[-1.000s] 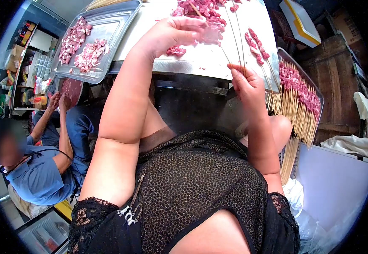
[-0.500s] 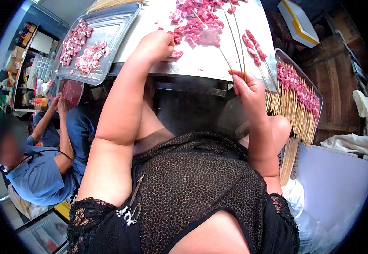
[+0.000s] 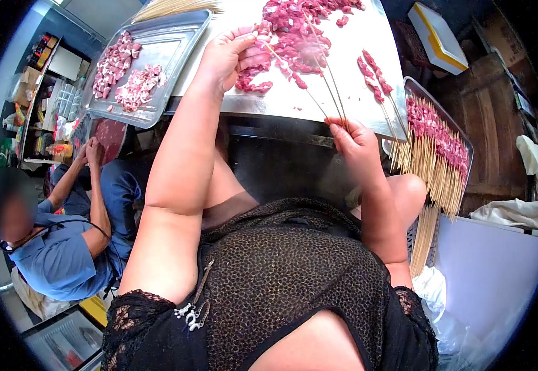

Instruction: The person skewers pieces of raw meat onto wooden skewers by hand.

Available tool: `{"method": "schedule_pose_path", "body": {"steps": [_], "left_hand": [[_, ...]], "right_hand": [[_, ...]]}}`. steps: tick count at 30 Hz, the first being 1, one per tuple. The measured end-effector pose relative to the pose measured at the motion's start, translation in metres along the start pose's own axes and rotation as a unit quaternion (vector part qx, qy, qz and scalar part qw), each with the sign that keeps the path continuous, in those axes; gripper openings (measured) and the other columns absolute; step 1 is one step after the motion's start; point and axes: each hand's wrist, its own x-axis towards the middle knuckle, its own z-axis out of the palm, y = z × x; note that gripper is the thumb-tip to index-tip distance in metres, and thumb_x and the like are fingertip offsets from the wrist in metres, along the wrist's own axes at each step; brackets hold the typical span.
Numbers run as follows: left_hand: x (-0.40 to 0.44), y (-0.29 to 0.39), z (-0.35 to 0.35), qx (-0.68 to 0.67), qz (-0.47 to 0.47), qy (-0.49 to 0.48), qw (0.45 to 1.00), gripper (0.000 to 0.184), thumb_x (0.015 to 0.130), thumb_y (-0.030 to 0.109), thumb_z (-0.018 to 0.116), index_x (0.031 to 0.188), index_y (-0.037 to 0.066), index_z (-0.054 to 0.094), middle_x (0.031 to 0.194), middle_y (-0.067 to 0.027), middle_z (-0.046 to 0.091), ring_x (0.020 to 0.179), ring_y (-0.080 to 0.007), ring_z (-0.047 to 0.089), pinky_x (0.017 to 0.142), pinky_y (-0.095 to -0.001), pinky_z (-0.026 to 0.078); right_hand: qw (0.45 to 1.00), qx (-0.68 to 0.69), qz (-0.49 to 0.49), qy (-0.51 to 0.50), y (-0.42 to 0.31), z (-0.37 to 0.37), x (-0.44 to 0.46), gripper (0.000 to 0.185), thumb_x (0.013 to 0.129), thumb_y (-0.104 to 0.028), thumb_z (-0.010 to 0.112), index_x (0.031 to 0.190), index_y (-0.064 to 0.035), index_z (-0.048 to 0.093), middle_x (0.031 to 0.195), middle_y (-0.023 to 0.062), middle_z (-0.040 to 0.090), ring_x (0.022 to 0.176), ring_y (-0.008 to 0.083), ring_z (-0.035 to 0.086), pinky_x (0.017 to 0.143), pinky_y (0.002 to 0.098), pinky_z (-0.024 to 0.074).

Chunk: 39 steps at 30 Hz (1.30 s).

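White table (image 3: 374, 31) stretching out beyond both grips; metal tray (image 3: 164, 52) w/ cut meat off to the left of the L grip, bank of loaded skewers (image 3: 436, 133) right of the R grip; and here's the change: L hand (image 3: 226, 55), down at the near-left side of the meat pile (image 3: 290, 18) a moment ago, is now up and turned in toward the tip of the stick; R hand (image 3: 355, 136) has dropped a touch & shifted left, its sticks leaning over to meet it; my read: hand & tip are now working together, rather than hand & pile.

Grip now: R thumb & index pressed tight, pinching the thin sticks (image 3: 317, 104) near their lower ends, prob. three, fanned up & left from the pinch; L thumb & index drawn close right by the tip, other fingers loosely spread; whether they've a bit of meat pinched, can't tell, as the pile's pink sits right behind; two part-loaded skewers (image 3: 377, 86) lie up & right of the R grip, apart from it; smallest last: a small meat piece (image 3: 298, 80) on the leaning stick, btwn the two grips, well clear of the R fingertips.
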Motion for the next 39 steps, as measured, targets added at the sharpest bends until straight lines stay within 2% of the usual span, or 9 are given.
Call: {"method": "schedule_pose_path", "body": {"steps": [4,14,16,22,26,28,31,34,39], "left_hand": [[0.0,0.0,0.001,-0.07,-0.022,-0.026,0.997,0.021,0.089,0.004,0.051,0.109,-0.002,0.054,0.101,-0.0162,0.063,0.084,-0.0215,0.066,0.07,-0.0303,0.057],[0.008,-0.008,0.002,-0.047,0.044,0.003,0.998,0.025,0.084,0.0,0.059,0.109,-0.002,0.055,0.095,-0.0142,0.065,0.082,-0.019,0.066,0.066,-0.0253,0.056],[0.007,-0.007,0.003,-0.043,0.033,0.0,0.999,0.026,0.083,0.001,0.059,0.109,-0.003,0.055,0.095,-0.0149,0.065,0.081,-0.0188,0.066,0.065,-0.0245,0.056],[0.005,-0.005,0.004,-0.028,0.01,-0.023,0.999,0.029,0.082,0.001,0.061,0.11,-0.002,0.054,0.096,-0.0159,0.065,0.082,-0.0192,0.066,0.067,-0.0255,0.057],[0.004,-0.001,0.003,-0.015,-0.015,-0.048,0.999,0.032,0.081,0.001,0.062,0.112,-0.002,0.053,0.096,-0.0162,0.065,0.084,-0.0198,0.066,0.067,-0.0259,0.057],[0.001,0.002,0.004,0.024,-0.042,-0.046,0.998,0.034,0.081,0.001,0.062,0.113,-0.002,0.052,0.097,-0.0168,0.065,0.084,-0.0207,0.066,0.067,-0.0267,0.057],[0.003,0.001,0.005,0.0,-0.037,-0.06,0.997,0.034,0.081,0.001,0.062,0.114,-0.001,0.052,0.099,-0.0171,0.064,0.083,-0.0209,0.066,0.067,-0.0279,0.057],[0.004,0.001,0.006,-0.03,-0.04,-0.077,0.996,0.035,0.081,0.001,0.062,0.115,0.0,0.051,0.099,-0.0166,0.064,0.083,-0.0209,0.066,0.067,-0.0286,0.057],[0.004,-0.003,0.011,-0.006,-0.03,-0.067,0.997,0.037,0.082,0.001,0.061,0.117,0.002,0.049,0.096,-0.0162,0.065,0.084,-0.0219,0.066,0.071,-0.0301,0.056]], "right_hand": [[0.999,-0.041,-0.008,0.026,0.0,0.003,0.001,0.021,0.088,-0.014,0.057,0.103,-0.0016,0.064,0.063,-0.0052,0.051,0.055,0.003,0.044,0.05,0.0186,0.0365],[0.999,-0.017,-0.018,0.03,0.006,0.0,-0.001,0.019,0.088,-0.013,0.056,0.102,-0.0025,0.064,0.063,-0.0059,0.05,0.055,0.0017,0.043,0.05,0.0178,0.035],[1.0,-0.005,-0.004,0.024,0.002,0.001,-0.002,0.017,0.089,-0.007,0.054,0.101,0.0015,0.062,0.067,-0.0076,0.048,0.056,0.0007,0.038,0.05,0.0157,0.0295],[0.998,-0.048,-0.01,0.033,-0.002,-0.007,-0.004,0.018,0.087,-0.011,0.057,0.101,-0.0029,0.065,0.064,-0.0061,0.051,0.055,0.0016,0.043,0.051,0.0176,0.0358],[0.997,-0.073,0.006,0.03,-0.008,-0.018,-0.006,0.018,0.087,-0.011,0.058,0.101,-0.0032,0.066,0.063,-0.0063,0.051,0.055,0.0014,0.043,0.05,0.018,0.0356],[0.991,-0.125,-0.044,0.026,-0.008,-0.023,-0.005,0.018,0.087,-0.011,0.058,0.1,-0.003,0.066,0.062,-0.0071,0.05,0.055,0.001,0.042,0.049,0.0175,0.034],[0.998,-0.057,-0.005,0.017,-0.005,-0.021,-0.005,0.018,0.087,-0.011,0.058,0.101,-0.0029,0.066,0.062,-0.0076,0.049,0.054,0.0007,0.041,0.048,0.0166,0.0328],[0.999,-0.015,-0.028,0.03,0.009,-0.007,-0.005,0.018,0.087,-0.011,0.058,0.101,-0.0029,0.066,0.062,-0.0075,0.049,0.054,0.0005,0.04,0.048,0.0161,0.0326],[0.999,-0.018,-0.014,0.024,0.003,0.005,-0.006,0.018,0.088,-0.01,0.057,0.102,-0.0026,0.065,0.064,-0.0074,0.05,0.054,0.0008,0.04,0.049,0.0165,0.0329]]}}
